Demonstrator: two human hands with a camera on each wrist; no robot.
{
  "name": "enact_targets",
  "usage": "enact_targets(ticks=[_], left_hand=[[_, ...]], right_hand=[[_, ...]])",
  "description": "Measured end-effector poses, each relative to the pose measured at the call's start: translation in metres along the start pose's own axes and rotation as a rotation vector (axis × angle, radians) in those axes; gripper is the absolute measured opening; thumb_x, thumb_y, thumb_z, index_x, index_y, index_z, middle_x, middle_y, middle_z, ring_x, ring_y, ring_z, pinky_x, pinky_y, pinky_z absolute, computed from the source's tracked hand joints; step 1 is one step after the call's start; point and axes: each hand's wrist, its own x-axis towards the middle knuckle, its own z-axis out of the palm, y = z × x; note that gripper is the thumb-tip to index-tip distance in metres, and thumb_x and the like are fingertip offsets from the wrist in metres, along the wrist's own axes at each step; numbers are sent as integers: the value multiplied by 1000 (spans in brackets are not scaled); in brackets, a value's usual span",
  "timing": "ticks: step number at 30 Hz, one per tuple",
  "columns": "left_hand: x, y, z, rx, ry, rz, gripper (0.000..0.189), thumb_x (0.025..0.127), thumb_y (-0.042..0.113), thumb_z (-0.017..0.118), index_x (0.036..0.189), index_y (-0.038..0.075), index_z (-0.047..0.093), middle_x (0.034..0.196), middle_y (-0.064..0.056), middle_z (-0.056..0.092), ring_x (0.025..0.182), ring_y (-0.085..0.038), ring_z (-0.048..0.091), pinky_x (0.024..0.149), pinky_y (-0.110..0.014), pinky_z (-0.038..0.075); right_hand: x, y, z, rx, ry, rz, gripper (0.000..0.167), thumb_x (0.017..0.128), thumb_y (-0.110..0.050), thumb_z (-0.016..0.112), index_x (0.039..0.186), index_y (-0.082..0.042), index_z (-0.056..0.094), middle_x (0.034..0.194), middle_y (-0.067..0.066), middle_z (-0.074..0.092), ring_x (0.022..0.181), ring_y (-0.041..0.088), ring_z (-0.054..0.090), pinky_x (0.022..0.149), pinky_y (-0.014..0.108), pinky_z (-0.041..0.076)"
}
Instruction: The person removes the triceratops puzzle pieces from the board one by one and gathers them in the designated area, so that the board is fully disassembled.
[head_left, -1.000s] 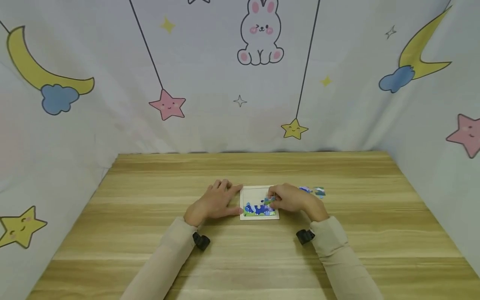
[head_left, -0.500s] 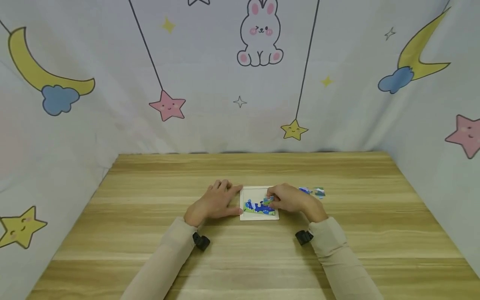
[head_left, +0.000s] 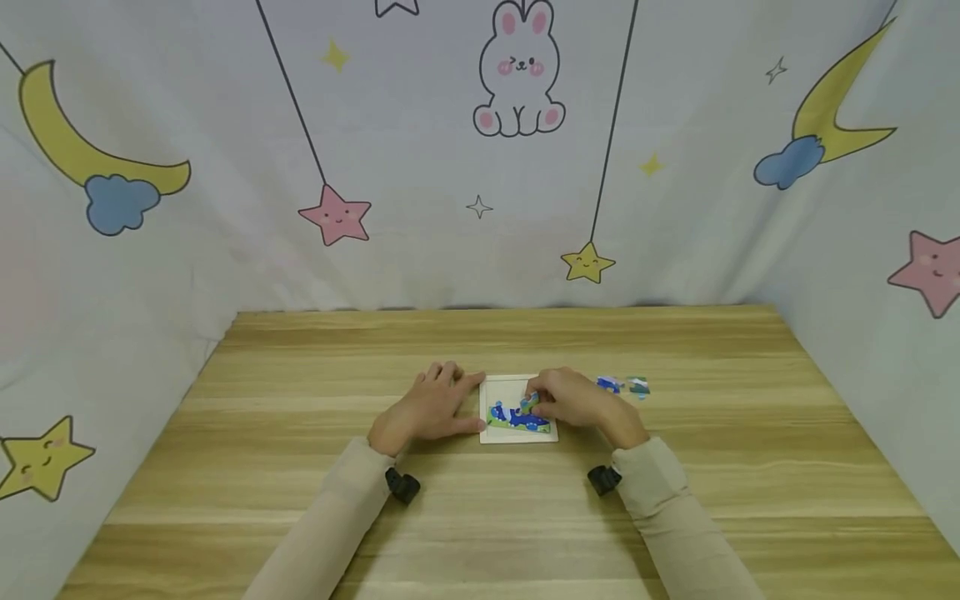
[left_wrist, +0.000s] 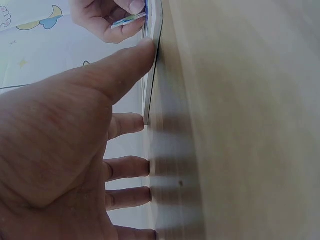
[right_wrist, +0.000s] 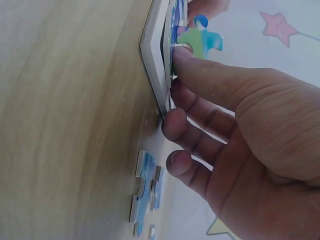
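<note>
A white puzzle tray (head_left: 519, 441) lies on the table, with a strip of joined blue-and-green puzzle pieces (head_left: 510, 417) slanting across its lower part. My left hand (head_left: 433, 406) rests at the tray's left side, thumb and index finger spread against its rim (left_wrist: 152, 95); the other fingertips touch the table. Over the tray's right part my right hand (head_left: 573, 397) pinches a green-and-blue puzzle piece (right_wrist: 200, 42) between thumb and fingers. That piece stands tilted above the strip. In the right wrist view the strip's right end is raised off the tray's bottom; the thumb hides part of it.
Loose puzzle pieces (head_left: 609, 384) lie on the wooden table (head_left: 480, 517) just right of the tray, behind the right hand. More of their edges show in the right wrist view as blue pieces (right_wrist: 143, 185). A printed white curtain (head_left: 420, 150) stands behind the table.
My right hand has shifted slightly left, and the pinched piece has turned more upright. The joined strip has gone from lying along the tray's bottom edge to slanting. The left hand stays put.
</note>
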Motion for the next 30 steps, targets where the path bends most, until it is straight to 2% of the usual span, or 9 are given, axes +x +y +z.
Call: enact_targets(ticks=[9, 15, 18, 22, 28, 30], left_hand=[[0, -1, -2, -3, -1, -3, 77, 94, 55, 63, 155, 16, 38, 137, -19, 42, 124, -39, 39, 94, -52, 36], [1, -2, 0, 6, 0, -1, 77, 94, 56, 62, 156, 18, 37, 137, -18, 42, 122, -37, 39, 92, -50, 36], [2, -3, 0, -1, 16, 22, 74, 94, 55, 63, 155, 20, 38, 133, -18, 44, 116, -36, 41, 88, -48, 36], [3, -2, 1, -30, 29, 66, 61, 95, 51, 64, 148, 28, 45, 128, -18, 45, 109, -35, 41, 81, -45, 33], [0, 0, 1, -76, 2, 86, 36, 98, 42, 63, 131, 31, 56, 135, -26, 41, 122, -44, 37, 87, -53, 32], [0, 0, 0, -84, 0, 95, 31, 99, 39, 63, 128, 30, 57, 136, -28, 40, 125, -46, 36, 88, -55, 32]], right_hand=[[2, -2, -1, -24, 12, -38, 3, 93, -6, 71, 96, -7, 70, 80, -2, 57, 70, 10, 47, 66, 28, 43], [5, -2, 4, 16, 13, -70, 7, 94, -6, 69, 99, -12, 71, 83, -5, 58, 72, 9, 49, 67, 27, 44], [5, -2, 4, 41, 10, -59, 7, 95, -8, 68, 101, -11, 71, 87, -4, 60, 73, 9, 50, 68, 27, 44], [1, 0, -1, 86, -3, -15, 11, 100, -14, 63, 103, -11, 73, 95, -3, 63, 76, 9, 52, 70, 28, 45], [-13, 7, -16, 113, 20, -9, 25, 105, -15, 52, 113, -3, 72, 108, 6, 68, 90, 13, 61, 79, 33, 50], [-18, 9, -23, 126, 23, 9, 26, 106, -15, 51, 115, -2, 71, 106, 8, 69, 87, 13, 62, 79, 35, 51]])
